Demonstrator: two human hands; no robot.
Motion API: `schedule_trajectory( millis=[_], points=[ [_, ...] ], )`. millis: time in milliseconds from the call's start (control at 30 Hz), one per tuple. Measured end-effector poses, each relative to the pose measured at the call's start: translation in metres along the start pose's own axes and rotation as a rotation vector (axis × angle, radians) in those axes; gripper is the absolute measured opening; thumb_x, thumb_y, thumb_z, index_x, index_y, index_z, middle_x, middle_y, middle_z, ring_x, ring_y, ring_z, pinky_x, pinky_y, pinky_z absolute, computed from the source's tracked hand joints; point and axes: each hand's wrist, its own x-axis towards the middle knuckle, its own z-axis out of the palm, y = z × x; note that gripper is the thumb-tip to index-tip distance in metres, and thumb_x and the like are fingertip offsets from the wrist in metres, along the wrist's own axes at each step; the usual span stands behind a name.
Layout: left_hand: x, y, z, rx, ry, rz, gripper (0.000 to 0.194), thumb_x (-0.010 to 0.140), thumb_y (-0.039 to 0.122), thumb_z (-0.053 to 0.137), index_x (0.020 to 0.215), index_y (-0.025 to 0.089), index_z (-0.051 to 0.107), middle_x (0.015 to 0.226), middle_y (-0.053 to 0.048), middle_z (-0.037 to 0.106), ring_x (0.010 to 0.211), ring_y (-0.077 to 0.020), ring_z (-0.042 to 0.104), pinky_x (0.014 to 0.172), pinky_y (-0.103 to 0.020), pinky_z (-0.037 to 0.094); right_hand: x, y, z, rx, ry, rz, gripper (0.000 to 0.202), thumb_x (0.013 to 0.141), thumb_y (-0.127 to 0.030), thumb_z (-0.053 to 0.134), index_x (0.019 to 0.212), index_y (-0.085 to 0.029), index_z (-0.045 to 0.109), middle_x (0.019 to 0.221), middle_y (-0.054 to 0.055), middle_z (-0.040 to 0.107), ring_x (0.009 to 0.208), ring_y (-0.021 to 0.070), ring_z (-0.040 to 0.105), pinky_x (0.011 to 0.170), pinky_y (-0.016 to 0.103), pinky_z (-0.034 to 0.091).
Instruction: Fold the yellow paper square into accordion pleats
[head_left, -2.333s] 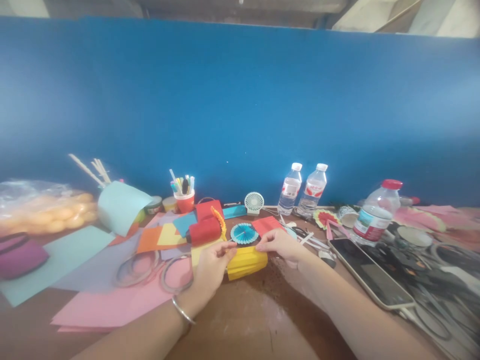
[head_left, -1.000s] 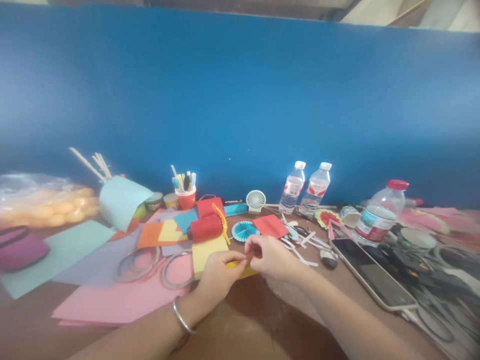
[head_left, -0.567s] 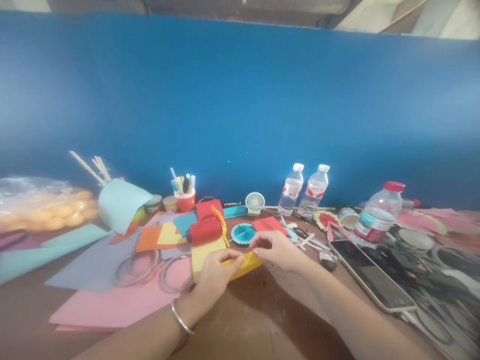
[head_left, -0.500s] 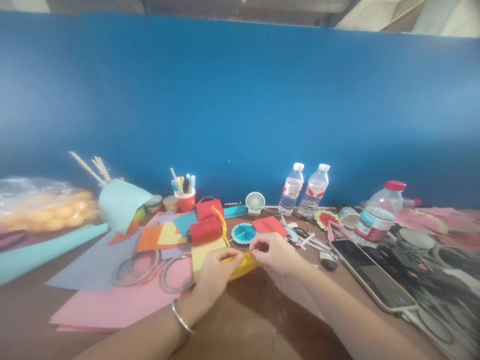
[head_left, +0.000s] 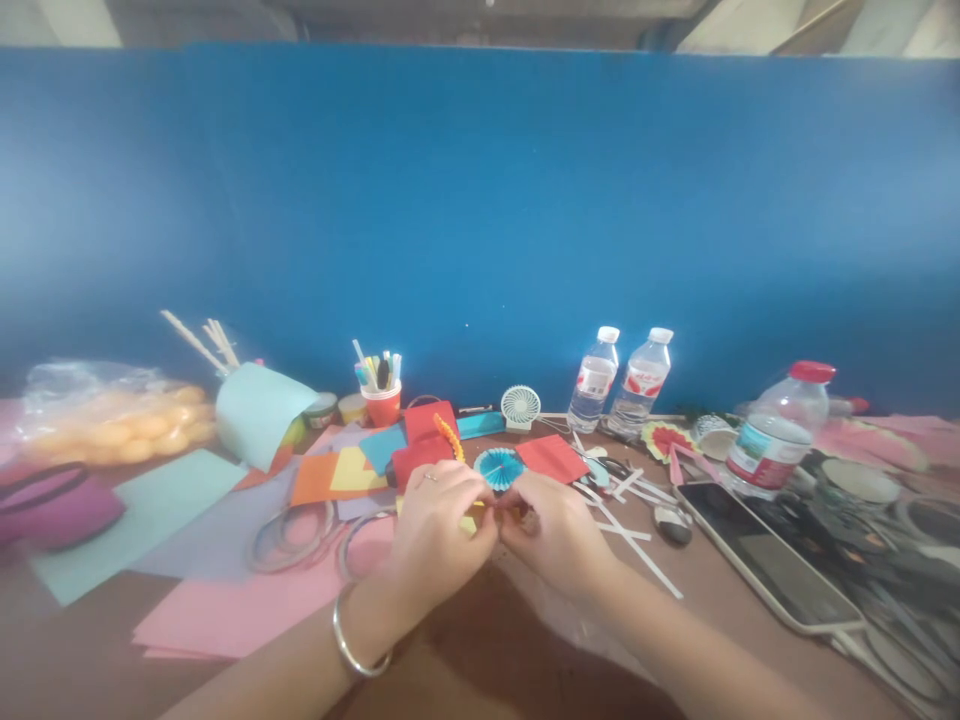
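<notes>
Both of my hands meet over the middle of the table, thumbs and fingertips pinched close together. My left hand (head_left: 442,525), with a silver bangle at the wrist, is closed on a piece of yellow paper (head_left: 469,522); only small bits of it show past the fingers. Opposite it, my right hand (head_left: 555,530) is closed too, its fingertips almost touching the left ones, and the paper between them is mostly hidden. Just beyond the fingertips lies a blue pleated paper rosette (head_left: 501,468), beside a red folded paper (head_left: 553,458). A yellow beaded strip (head_left: 448,436) rises behind my left hand.
Coloured sheets, including pink paper (head_left: 240,610), spread to the left with rolls of tape (head_left: 291,535). White strips (head_left: 645,555), a phone (head_left: 765,555) and a red-capped bottle (head_left: 780,425) are on the right. At the back stand a small fan (head_left: 520,406) and a pen cup (head_left: 382,405).
My hands have drawn together, and the yellow paper that stretched between them is now largely covered. The view has shifted slightly left; white strips beside my right hand have come into sight.
</notes>
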Motion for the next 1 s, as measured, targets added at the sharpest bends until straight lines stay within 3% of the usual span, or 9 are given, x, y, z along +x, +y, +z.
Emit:
schedule_trajectory(
  millis=[167,300,533,733,833,1000],
  points=[
    [0.002,0.001,-0.004,0.072,0.002,0.052,0.014,0.066,0.007,0.048,0.065,0.02,0.053,0.068,-0.001,0.058,0.078,-0.0198,0.053,0.079,-0.034,0.035,0.0,-0.005,-0.002,0.026,0.018,0.001,0.01,0.067,-0.011,0.051,0.062,-0.02,0.051,0.062,0.0,0.056,0.057,0.0135,0.049,0.056,0.023,0.035],
    [0.012,-0.011,-0.013,0.094,-0.005,0.056,0.014,0.066,0.008,0.047,0.062,0.02,0.053,0.067,0.0,0.059,0.077,-0.0191,0.052,0.076,-0.033,0.035,0.004,-0.003,-0.01,0.073,0.038,0.071,0.011,0.062,-0.009,0.05,0.063,-0.02,0.052,0.063,0.0,0.057,0.058,0.0137,0.051,0.056,0.023,0.037],
    [0.03,-0.048,-0.037,0.03,0.065,-0.139,0.008,0.066,0.015,0.046,0.061,0.02,0.05,0.067,0.001,0.056,0.068,-0.0165,0.051,0.067,-0.029,0.038,0.016,0.016,-0.031,0.21,0.094,0.275,0.007,0.067,-0.016,0.048,0.062,-0.02,0.051,0.053,-0.004,0.051,0.046,0.01,0.042,0.044,0.021,0.033],
    [0.024,-0.028,-0.033,-0.159,-0.05,-0.188,0.017,0.079,0.021,0.04,0.085,0.021,0.056,0.089,0.001,0.063,0.082,-0.0146,0.059,0.071,-0.024,0.046,0.02,0.016,-0.03,0.299,0.015,0.318,0.007,0.066,-0.017,0.049,0.06,-0.018,0.052,0.055,-0.004,0.052,0.048,0.0097,0.044,0.045,0.021,0.034],
    [0.021,-0.019,-0.029,-0.167,-0.093,-0.173,0.009,0.075,0.018,0.046,0.075,0.021,0.055,0.082,0.002,0.062,0.08,-0.0138,0.058,0.073,-0.024,0.044,0.017,0.012,-0.025,0.323,-0.016,0.311,0.006,0.065,-0.015,0.05,0.061,-0.018,0.053,0.057,-0.003,0.053,0.051,0.01,0.045,0.047,0.021,0.035],
    [0.023,-0.016,-0.028,-0.128,-0.137,-0.167,0.01,0.069,0.015,0.048,0.062,0.02,0.052,0.067,0.004,0.059,0.067,-0.0128,0.055,0.063,-0.023,0.042,0.013,0.008,-0.018,0.339,-0.035,0.312,0.006,0.064,-0.015,0.051,0.064,-0.018,0.056,0.055,-0.004,0.052,0.048,0.0096,0.043,0.045,0.021,0.032]
  ],
)
